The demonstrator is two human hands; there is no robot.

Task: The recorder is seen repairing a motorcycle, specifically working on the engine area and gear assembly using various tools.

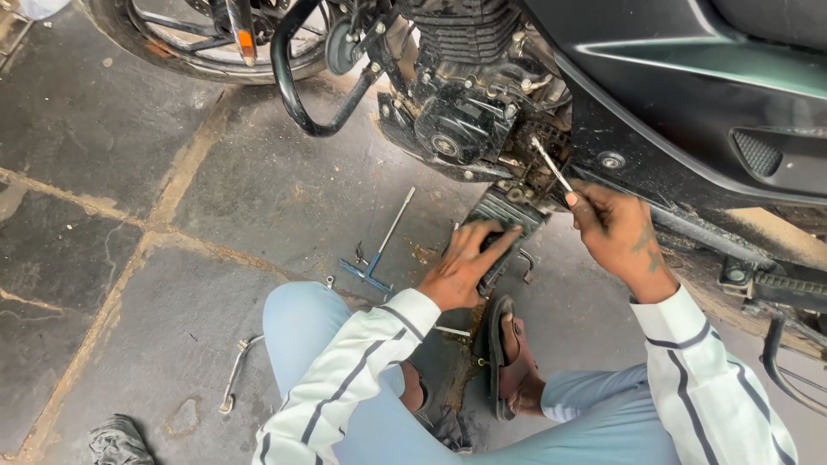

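I crouch beside a black motorcycle engine [465, 103]. My right hand [616, 232] grips a thin metal tool [551, 165] whose tip pokes up into the greasy opening on the engine's side. My left hand [469, 258] rests flat on a dark ribbed cover piece [504, 215] lying on the ground under the engine. Both sleeves are white with dark stripes.
A T-handle wrench [379, 250] lies on the stone floor left of my left hand. A bent spanner [234, 372] lies further left, and a grey rag [116, 441] at the bottom left. The front wheel [198, 43] and crash guard [297, 77] stand at the top. My sandalled foot [510, 357] is below.
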